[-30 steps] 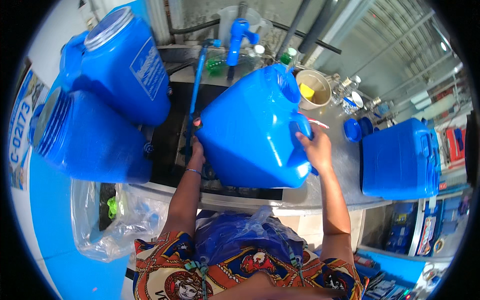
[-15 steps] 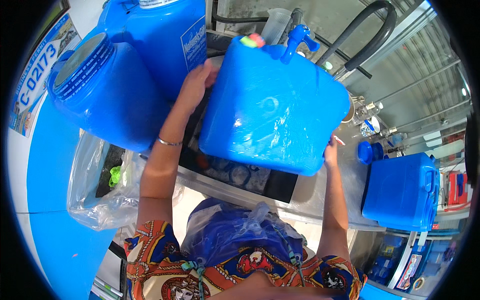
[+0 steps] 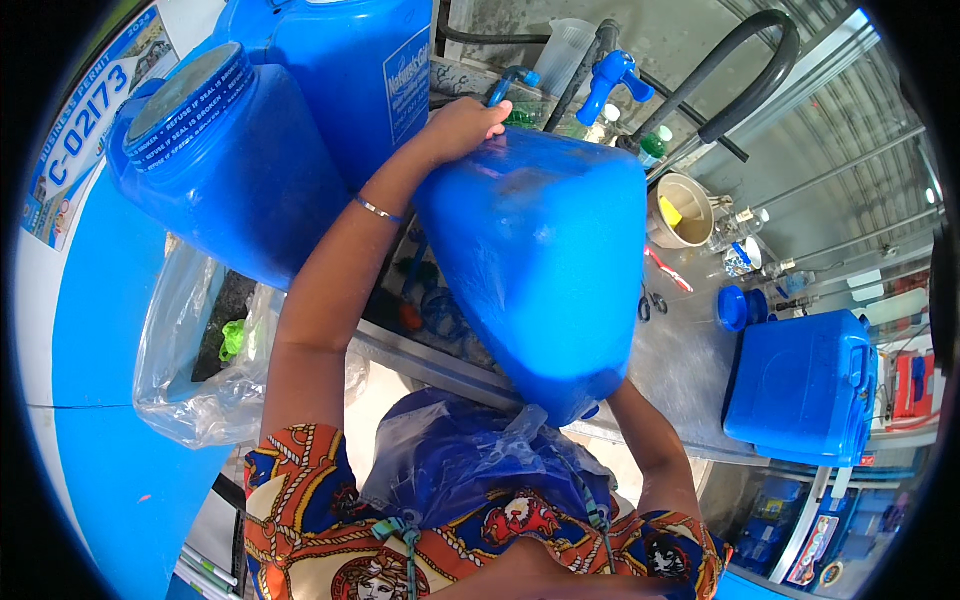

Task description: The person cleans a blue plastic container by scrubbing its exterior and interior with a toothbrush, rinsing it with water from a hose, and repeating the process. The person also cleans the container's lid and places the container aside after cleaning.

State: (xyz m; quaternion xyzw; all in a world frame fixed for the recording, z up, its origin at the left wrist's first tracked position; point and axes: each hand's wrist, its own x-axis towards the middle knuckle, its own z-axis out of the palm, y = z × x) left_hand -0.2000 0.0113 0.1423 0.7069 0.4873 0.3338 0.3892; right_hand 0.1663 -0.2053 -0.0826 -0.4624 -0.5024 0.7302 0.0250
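A large blue plastic water container (image 3: pixel 540 250) is tilted over the sink, its base turned up toward me. My left hand (image 3: pixel 470 128) is closed over the container's far left edge, its fingertips partly hidden. My right forearm (image 3: pixel 655 440) reaches under the container's near right side; the hand itself is hidden behind it. A blue tap (image 3: pixel 610 85) shows just beyond the container. Below its left side, the dark sink basin (image 3: pixel 400 325) is partly visible, with an orange item in it.
Two big blue containers, a nearer one (image 3: pixel 240 170) and a taller one (image 3: pixel 350 70), stand left. On the steel counter (image 3: pixel 690 360) are scissors (image 3: pixel 652 303), a red-and-white brush (image 3: pixel 668 270), a beige dipper (image 3: pixel 680 210), blue caps (image 3: pixel 733 308) and another blue jug (image 3: pixel 800 380). A black hose (image 3: pixel 750 75) arches behind.
The container has been turned and tipped toward me, so its base now shows. My left hand has moved onto its far edge. My right hand has gone out of sight beneath it.
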